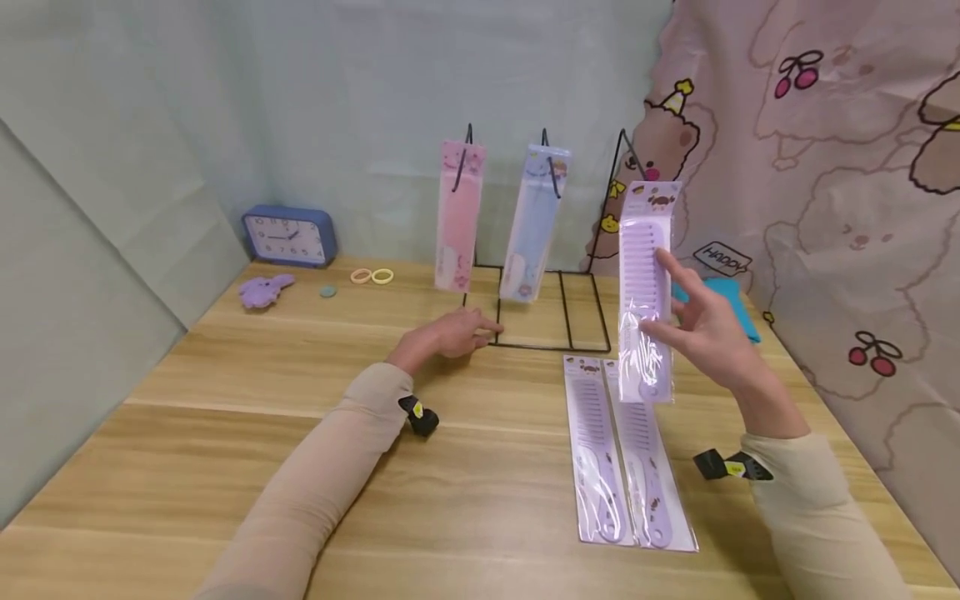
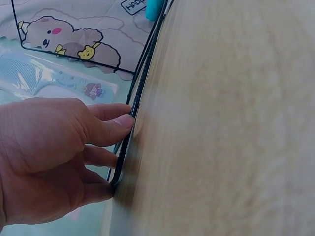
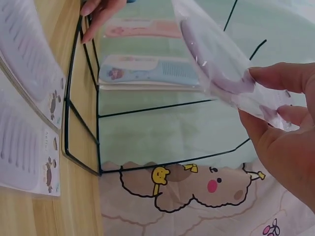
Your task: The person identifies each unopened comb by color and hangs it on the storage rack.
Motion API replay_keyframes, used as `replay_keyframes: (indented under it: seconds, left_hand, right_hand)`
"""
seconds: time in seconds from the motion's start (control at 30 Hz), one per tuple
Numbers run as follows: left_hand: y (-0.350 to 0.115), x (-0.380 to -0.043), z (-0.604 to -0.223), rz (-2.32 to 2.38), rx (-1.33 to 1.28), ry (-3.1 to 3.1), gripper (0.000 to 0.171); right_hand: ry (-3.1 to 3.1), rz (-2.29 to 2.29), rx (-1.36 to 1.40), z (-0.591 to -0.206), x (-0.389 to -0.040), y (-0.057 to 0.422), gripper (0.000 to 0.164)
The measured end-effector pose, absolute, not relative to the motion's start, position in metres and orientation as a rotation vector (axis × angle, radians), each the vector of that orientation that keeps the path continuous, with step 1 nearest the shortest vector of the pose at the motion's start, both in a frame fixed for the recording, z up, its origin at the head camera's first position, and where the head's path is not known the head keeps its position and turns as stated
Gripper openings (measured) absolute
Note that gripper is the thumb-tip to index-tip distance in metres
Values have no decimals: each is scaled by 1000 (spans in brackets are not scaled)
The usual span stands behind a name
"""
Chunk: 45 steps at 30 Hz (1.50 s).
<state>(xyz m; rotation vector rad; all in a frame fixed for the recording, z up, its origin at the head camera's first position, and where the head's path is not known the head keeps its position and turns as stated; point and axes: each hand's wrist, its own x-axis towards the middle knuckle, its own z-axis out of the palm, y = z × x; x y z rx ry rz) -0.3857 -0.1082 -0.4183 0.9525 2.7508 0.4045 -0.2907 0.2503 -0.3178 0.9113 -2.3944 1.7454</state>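
My right hand [image 1: 712, 337] holds a packaged purple comb [image 1: 636, 267] upright by its edges, thumb on one side and fingers on the other. In the right wrist view that packet [image 3: 216, 64] is tilted beside the rack. My left hand [image 1: 456, 333] is low at the front bar of a black wire display rack [image 1: 555, 347]; the left wrist view shows thumb and fingers pinching the bar [image 2: 129, 132]. A pink comb packet [image 1: 457, 225] and a blue comb packet [image 1: 534, 229] hang on the left and middle hooks. The right hook [image 1: 633, 154] shows behind the held packet's top.
Two more purple comb packets [image 1: 596, 467] lie side by side in front of the rack. At the back left are a blue clock [image 1: 291, 236], a purple hair clip [image 1: 264, 291] and small rings [image 1: 382, 276]. A turquoise item [image 1: 731, 304] lies behind my right hand.
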Motion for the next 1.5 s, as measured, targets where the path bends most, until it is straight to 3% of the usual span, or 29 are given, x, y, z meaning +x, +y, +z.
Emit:
replay_keyframes:
  seconds: [0.3,0.73,1.3,1.5]
  left_hand:
    - [-106,-387,-418,417,915,2756,43]
    - [-109,-382,-424,421,894,2767,43]
    - [-108,-383,-421,425,890,2747,44]
    - [-107,-383,-420,429,885,2747,43]
  right_hand:
    - [-2451,1633,724,-318,-306,242,91]
    - [-2391,1691,489,-337,-379,215,86]
    - [-2385,1760,490,-343,-407,209,80]
    - [-2464,1726,470,-346,-406,213,68]
